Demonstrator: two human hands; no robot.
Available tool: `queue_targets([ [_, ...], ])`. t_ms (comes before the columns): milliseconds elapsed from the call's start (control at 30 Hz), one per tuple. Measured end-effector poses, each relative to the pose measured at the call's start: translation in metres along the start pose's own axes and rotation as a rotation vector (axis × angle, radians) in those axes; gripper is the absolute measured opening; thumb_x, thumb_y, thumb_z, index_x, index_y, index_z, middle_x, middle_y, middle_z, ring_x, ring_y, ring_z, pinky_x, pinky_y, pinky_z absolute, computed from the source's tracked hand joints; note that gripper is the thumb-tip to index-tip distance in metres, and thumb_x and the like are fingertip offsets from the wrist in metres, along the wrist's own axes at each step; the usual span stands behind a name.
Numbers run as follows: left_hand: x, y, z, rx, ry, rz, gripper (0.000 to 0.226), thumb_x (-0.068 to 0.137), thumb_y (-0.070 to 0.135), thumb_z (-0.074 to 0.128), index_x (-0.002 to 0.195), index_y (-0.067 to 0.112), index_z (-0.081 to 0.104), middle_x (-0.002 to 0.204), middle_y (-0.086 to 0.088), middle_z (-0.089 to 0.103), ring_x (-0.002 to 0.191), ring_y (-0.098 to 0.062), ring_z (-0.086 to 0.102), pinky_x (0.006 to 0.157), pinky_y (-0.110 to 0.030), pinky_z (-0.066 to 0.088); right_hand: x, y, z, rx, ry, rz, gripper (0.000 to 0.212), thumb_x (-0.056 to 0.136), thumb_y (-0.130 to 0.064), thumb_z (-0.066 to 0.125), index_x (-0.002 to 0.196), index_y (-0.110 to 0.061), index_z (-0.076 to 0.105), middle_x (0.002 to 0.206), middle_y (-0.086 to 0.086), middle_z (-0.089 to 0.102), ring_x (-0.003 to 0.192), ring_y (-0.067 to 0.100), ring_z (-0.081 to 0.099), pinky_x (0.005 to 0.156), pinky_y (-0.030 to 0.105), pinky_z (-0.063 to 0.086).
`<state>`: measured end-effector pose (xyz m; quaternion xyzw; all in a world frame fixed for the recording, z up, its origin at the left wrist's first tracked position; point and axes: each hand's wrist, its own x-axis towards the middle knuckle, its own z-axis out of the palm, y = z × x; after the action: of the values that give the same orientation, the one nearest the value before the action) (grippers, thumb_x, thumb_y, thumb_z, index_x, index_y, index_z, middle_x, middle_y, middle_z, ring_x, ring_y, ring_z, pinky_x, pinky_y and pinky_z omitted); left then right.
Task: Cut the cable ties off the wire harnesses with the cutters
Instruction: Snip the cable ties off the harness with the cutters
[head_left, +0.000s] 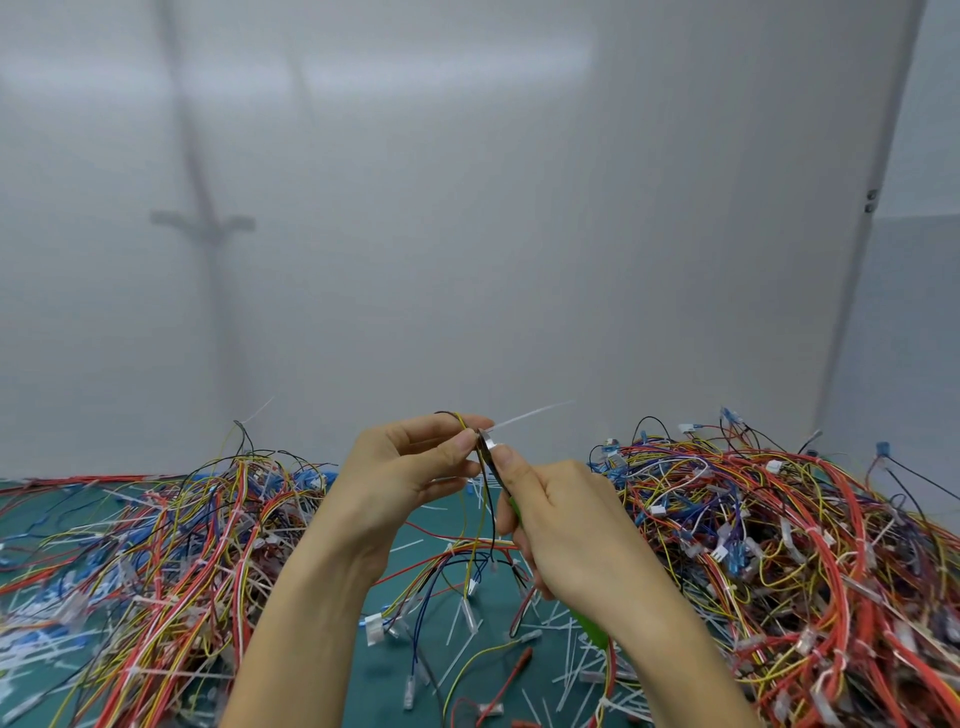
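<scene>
left hand (410, 467) pinches thin, bendy wires (487, 506) | right hand (566, 525) grips cutters (487, 449) | tie (530, 414) looks light, stiff; hold wires just beside it

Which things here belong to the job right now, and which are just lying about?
In use: left hand, right hand, green-handled metal cutters, thin yellow-and-black wire harness, white plastic cable tie.
Lying about: left tangled wire heap, right tangled wire heap, cut white tie scraps, green mat.
</scene>
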<state>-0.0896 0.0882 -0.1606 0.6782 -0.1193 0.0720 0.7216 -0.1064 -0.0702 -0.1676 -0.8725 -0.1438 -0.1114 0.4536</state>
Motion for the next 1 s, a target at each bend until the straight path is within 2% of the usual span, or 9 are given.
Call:
queue_targets([
  [233,-0.001,0.002,0.001,0.037,0.028,-0.005,0.01,0.076,0.028,0.071,0.081,0.027,0.079,0.097,0.003,0.076,0.074,-0.006,0.068,0.073,-0.018,0.056,-0.001,0.0,-0.001,0.009,0.015,-0.009,0.071,0.093,-0.067,0.029,0.063,-0.014,0.064,0.051,0.0,0.056,0.054,0.021,0.058,0.072,0.047,0.057],
  [333,-0.001,0.001,0.0,0.063,0.05,-0.032,0.021,0.087,0.015,0.067,0.075,0.027,0.079,0.088,0.005,0.075,0.069,-0.008,0.068,0.071,-0.021,0.056,0.003,0.004,-0.006,0.025,0.085,0.003,0.076,0.083,-0.078,0.022,0.064,-0.02,0.066,0.054,-0.001,0.06,0.056,0.021,0.062,0.069,0.045,0.057],
  [433,0.001,0.002,-0.002,0.096,0.105,-0.051,0.027,0.091,0.014,0.065,0.067,0.022,0.076,0.076,0.006,0.07,0.06,-0.007,0.062,0.067,-0.022,0.057,0.009,0.017,-0.016,-0.031,0.132,0.039,0.08,0.081,-0.082,0.021,0.071,-0.017,0.067,0.065,0.003,0.067,0.063,0.022,0.065,0.069,0.041,0.054],
  [533,0.001,0.002,-0.003,0.115,0.168,-0.052,0.024,0.086,0.023,0.072,0.063,0.016,0.072,0.069,0.004,0.067,0.052,-0.009,0.055,0.059,-0.02,0.055,0.012,0.036,-0.024,-0.19,0.113,0.105,0.058,0.09,-0.066,0.047,0.071,-0.012,0.06,0.073,0.009,0.069,0.066,0.023,0.062,0.061,0.033,0.045],
  [600,0.001,0.001,-0.005,0.139,0.168,-0.06,0.02,0.084,0.023,0.073,0.068,0.011,0.07,0.066,0.003,0.066,0.05,-0.01,0.053,0.058,-0.02,0.056,0.014,0.047,-0.025,-0.274,0.053,0.162,0.041,0.089,-0.049,0.059,0.076,-0.011,0.062,0.075,0.009,0.068,0.073,0.027,0.063,0.062,0.033,0.045],
  [667,0.0,0.001,-0.007,0.172,0.141,-0.071,0.016,0.084,0.019,0.073,0.076,0.005,0.071,0.062,0.003,0.063,0.05,-0.01,0.052,0.058,-0.02,0.055,0.017,0.056,-0.023,-0.314,-0.045,0.216,0.034,0.089,-0.04,0.062,0.082,-0.007,0.064,0.077,0.009,0.067,0.074,0.028,0.063,0.066,0.036,0.048],
  [767,-0.001,0.002,-0.01,0.253,0.064,-0.078,0.007,0.085,0.013,0.073,0.085,0.006,0.073,0.061,0.001,0.062,0.053,-0.008,0.054,0.058,-0.018,0.052,0.018,0.061,-0.015,-0.374,-0.195,0.253,0.029,0.089,-0.038,0.064,0.075,-0.013,0.058,0.072,0.003,0.06,0.067,0.022,0.053,0.065,0.032,0.042],
  [900,-0.002,0.002,-0.008,0.289,0.033,-0.049,0.007,0.088,0.006,0.068,0.093,0.006,0.072,0.061,0.005,0.063,0.057,-0.006,0.059,0.066,-0.021,0.058,0.018,0.062,-0.006,-0.424,-0.266,0.264,0.024,0.088,-0.033,0.063,0.092,-0.01,0.066,0.091,0.006,0.071,0.089,0.028,0.066,0.078,0.038,0.052],
  [1000,-0.002,0.0,-0.004,0.272,0.024,-0.04,0.01,0.09,0.002,0.064,0.095,0.006,0.071,0.064,0.005,0.066,0.062,-0.008,0.062,0.071,-0.022,0.06,0.018,0.062,-0.004,-0.422,-0.297,0.267,0.019,0.089,-0.027,0.063,0.097,-0.011,0.068,0.095,0.006,0.073,0.094,0.025,0.068,0.086,0.042,0.055],
])
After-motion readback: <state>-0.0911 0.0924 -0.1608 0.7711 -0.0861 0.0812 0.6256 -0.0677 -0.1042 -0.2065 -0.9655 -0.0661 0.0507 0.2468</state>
